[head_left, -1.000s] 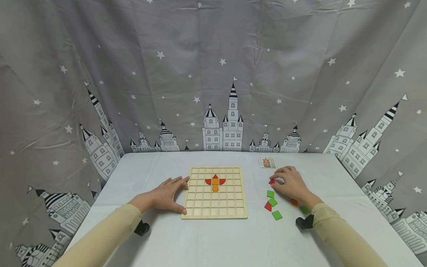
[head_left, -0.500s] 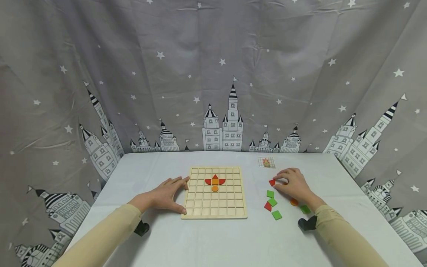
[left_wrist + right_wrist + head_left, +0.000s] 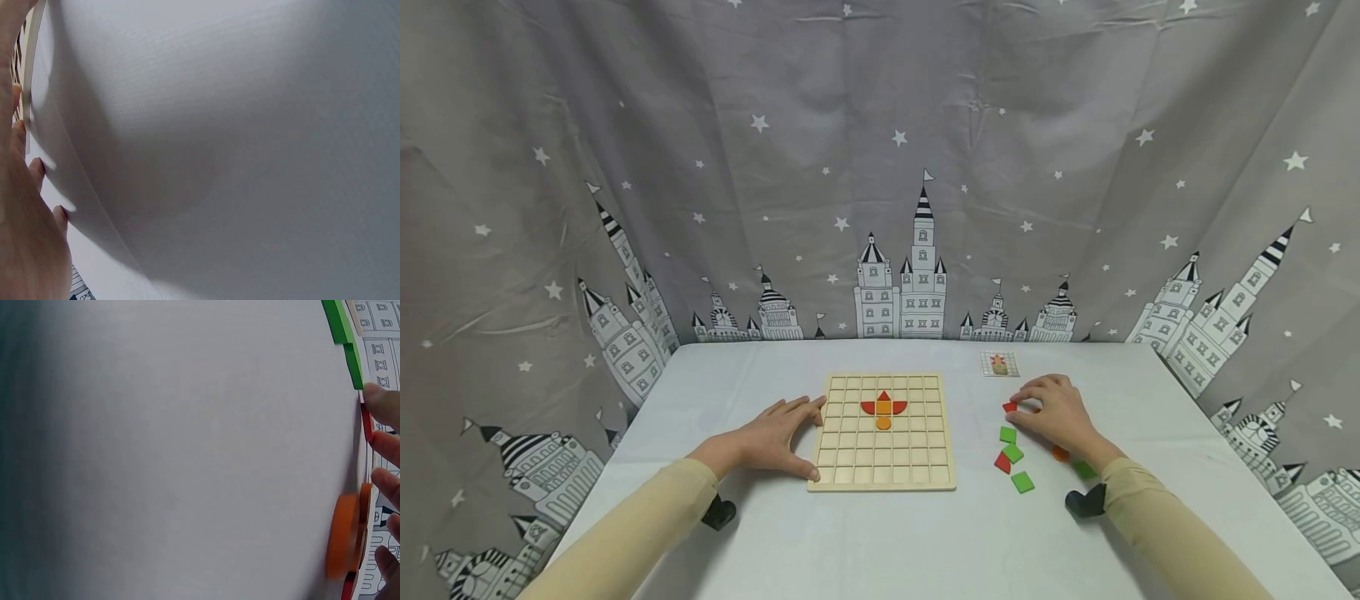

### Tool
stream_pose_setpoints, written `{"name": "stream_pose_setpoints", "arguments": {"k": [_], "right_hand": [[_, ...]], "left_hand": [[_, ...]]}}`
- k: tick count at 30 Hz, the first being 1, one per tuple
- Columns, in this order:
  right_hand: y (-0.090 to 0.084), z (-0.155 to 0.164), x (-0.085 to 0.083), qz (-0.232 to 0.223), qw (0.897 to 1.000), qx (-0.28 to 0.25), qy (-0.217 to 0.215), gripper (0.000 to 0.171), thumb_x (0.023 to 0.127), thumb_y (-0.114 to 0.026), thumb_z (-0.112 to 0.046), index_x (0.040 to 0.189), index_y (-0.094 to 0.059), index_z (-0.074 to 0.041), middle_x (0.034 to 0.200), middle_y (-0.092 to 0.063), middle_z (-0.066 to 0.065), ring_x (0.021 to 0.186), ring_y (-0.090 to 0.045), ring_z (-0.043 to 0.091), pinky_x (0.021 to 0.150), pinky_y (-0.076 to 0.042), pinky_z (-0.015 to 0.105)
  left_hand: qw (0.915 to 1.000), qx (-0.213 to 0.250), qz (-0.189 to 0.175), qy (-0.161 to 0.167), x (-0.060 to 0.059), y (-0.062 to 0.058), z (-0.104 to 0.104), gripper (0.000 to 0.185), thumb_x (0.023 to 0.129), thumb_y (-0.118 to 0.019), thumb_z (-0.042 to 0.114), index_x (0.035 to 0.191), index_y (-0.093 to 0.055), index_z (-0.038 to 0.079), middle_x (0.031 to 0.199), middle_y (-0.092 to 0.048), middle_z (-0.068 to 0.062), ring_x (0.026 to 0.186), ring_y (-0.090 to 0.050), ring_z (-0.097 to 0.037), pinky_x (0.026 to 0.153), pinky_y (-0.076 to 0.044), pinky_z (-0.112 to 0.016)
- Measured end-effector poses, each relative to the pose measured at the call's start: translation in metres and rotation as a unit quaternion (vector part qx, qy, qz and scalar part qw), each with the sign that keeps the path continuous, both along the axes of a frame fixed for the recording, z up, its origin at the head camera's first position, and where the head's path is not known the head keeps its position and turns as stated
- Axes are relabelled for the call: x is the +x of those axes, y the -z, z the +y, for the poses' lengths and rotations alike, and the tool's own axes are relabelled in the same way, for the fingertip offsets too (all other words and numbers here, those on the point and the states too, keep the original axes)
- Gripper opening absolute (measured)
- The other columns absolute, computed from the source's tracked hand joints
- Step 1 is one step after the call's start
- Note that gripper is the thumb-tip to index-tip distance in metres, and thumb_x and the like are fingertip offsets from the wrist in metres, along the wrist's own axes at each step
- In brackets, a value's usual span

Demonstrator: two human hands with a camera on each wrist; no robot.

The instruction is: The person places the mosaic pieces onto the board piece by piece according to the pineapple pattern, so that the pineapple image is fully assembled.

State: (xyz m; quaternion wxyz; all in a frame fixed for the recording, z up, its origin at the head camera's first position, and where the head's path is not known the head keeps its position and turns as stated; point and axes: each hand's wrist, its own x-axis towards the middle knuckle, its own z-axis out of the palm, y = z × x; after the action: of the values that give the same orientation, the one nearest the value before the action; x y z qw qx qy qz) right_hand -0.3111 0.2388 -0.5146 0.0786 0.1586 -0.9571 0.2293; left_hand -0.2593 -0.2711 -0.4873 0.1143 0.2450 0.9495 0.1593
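A pale wooden grid board [image 3: 850, 457] lies mid-table in the head view. On it an orange square [image 3: 883, 407] has a red triangle [image 3: 883, 397] above it, rounded red pieces at its sides and an orange disc [image 3: 883, 423] below. My left hand [image 3: 778, 437] spreads along the board's left edge, thumb and fingers touching its rim. To the right, my right hand [image 3: 1054, 414] pinches a small red tile [image 3: 1010, 407] between thumb and index finger, low over the cloth. The same red tile [image 3: 367, 422] shows edge-on at the fingertips in the right wrist view.
Loose green squares [image 3: 1022, 482] and a red rounded tile [image 3: 1003, 462] lie between board and right forearm. An orange disc [image 3: 1061, 454] and a green tile [image 3: 1083, 470] lie beside the right wrist. A small pattern card [image 3: 999, 364] lies behind. A grey curtain [image 3: 790, 208] hangs at the back.
My right hand shifts slightly right and then back left and away from me, the red tile moving a little with it. The left hand and the board stay put.
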Motion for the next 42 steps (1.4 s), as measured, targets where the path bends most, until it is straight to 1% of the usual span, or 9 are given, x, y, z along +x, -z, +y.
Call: {"name": "stream_pose_setpoints", "arguments": {"k": [3,8,16,25,28,34,37,41,42], "right_hand": [[-0.001,-0.003,0.001,0.008,1.0,0.009,0.003,0.034,0.086,-0.081,-0.045,0.105,-0.079,-0.017,0.125,-0.065,0.016,0.131,-0.04,0.044,0.106,-0.033,0.066],[-0.004,-0.008,0.002,0.007,1.0,0.009,0.005,0.032,0.086,-0.081,-0.042,0.105,-0.079,-0.017,0.126,-0.065,0.017,0.131,-0.04,0.045,0.106,-0.034,0.066],[-0.005,-0.006,0.004,-0.017,1.0,-0.002,0.003,0.034,0.087,-0.08,-0.038,0.113,-0.078,-0.016,0.13,-0.063,0.017,0.133,-0.037,0.045,0.109,-0.03,0.066],[-0.001,-0.004,-0.001,-0.03,0.999,-0.024,0.003,0.031,0.088,-0.08,-0.034,0.112,-0.079,-0.013,0.132,-0.061,0.017,0.136,-0.033,0.045,0.111,-0.026,0.068],[-0.001,-0.005,-0.003,-0.025,0.999,-0.028,-0.004,0.032,0.087,-0.081,-0.033,0.11,-0.079,-0.012,0.133,-0.061,0.016,0.137,-0.033,0.044,0.113,-0.026,0.066],[-0.006,-0.014,-0.005,0.009,0.998,-0.042,-0.035,0.03,0.086,-0.082,-0.03,0.107,-0.079,-0.01,0.13,-0.063,0.015,0.136,-0.036,0.043,0.114,-0.027,0.065],[-0.011,-0.025,-0.009,0.016,0.997,-0.052,-0.048,0.029,0.085,-0.084,-0.029,0.106,-0.079,-0.01,0.13,-0.063,0.013,0.136,-0.036,0.042,0.114,-0.027,0.064],[-0.013,-0.048,-0.014,0.007,0.996,-0.054,-0.066,0.029,0.085,-0.084,-0.03,0.108,-0.079,-0.013,0.129,-0.063,0.007,0.137,-0.036,0.038,0.116,-0.028,0.061],[-0.013,-0.054,-0.015,0.003,0.996,-0.056,-0.072,0.029,0.084,-0.084,-0.03,0.108,-0.079,-0.014,0.129,-0.063,0.006,0.137,-0.036,0.037,0.118,-0.026,0.06]], "left_hand": [[1.0,-0.001,0.001,-0.001,0.0,0.0,0.0,0.082,0.068,-0.079,0.077,0.124,-0.05,0.024,0.168,-0.026,-0.005,0.153,-0.02,-0.039,0.124,-0.012,-0.061],[1.0,-0.006,0.0,-0.004,0.0,0.0,0.0,0.082,0.068,-0.079,0.076,0.124,-0.05,0.025,0.168,-0.025,-0.003,0.154,-0.02,-0.037,0.125,-0.011,-0.059],[1.0,-0.006,-0.002,-0.001,0.001,0.0,0.0,0.082,0.068,-0.079,0.077,0.124,-0.049,0.025,0.168,-0.025,-0.004,0.154,-0.019,-0.038,0.124,-0.011,-0.06],[1.0,-0.003,0.003,0.002,0.001,0.0,0.0,0.083,0.068,-0.078,0.077,0.124,-0.049,0.024,0.168,-0.026,-0.005,0.153,-0.021,-0.039,0.124,-0.012,-0.061],[1.0,-0.002,0.003,0.001,0.001,-0.001,0.001,0.082,0.068,-0.079,0.076,0.124,-0.05,0.024,0.168,-0.026,-0.005,0.153,-0.021,-0.039,0.124,-0.012,-0.061],[1.0,-0.002,0.0,-0.002,0.001,-0.001,0.002,0.082,0.068,-0.08,0.076,0.123,-0.049,0.024,0.168,-0.026,-0.005,0.153,-0.02,-0.039,0.124,-0.011,-0.061],[1.0,0.0,0.0,-0.002,0.001,-0.001,0.001,0.081,0.068,-0.08,0.075,0.123,-0.05,0.024,0.168,-0.026,-0.006,0.153,-0.02,-0.039,0.124,-0.011,-0.061],[1.0,0.0,0.0,-0.001,0.001,-0.001,0.001,0.08,0.069,-0.08,0.074,0.122,-0.05,0.024,0.168,-0.026,-0.006,0.153,-0.02,-0.04,0.124,-0.011,-0.061],[1.0,-0.002,-0.001,-0.001,0.001,-0.001,0.002,0.08,0.069,-0.08,0.074,0.123,-0.05,0.024,0.168,-0.026,-0.006,0.153,-0.02,-0.039,0.124,-0.011,-0.061]]}}
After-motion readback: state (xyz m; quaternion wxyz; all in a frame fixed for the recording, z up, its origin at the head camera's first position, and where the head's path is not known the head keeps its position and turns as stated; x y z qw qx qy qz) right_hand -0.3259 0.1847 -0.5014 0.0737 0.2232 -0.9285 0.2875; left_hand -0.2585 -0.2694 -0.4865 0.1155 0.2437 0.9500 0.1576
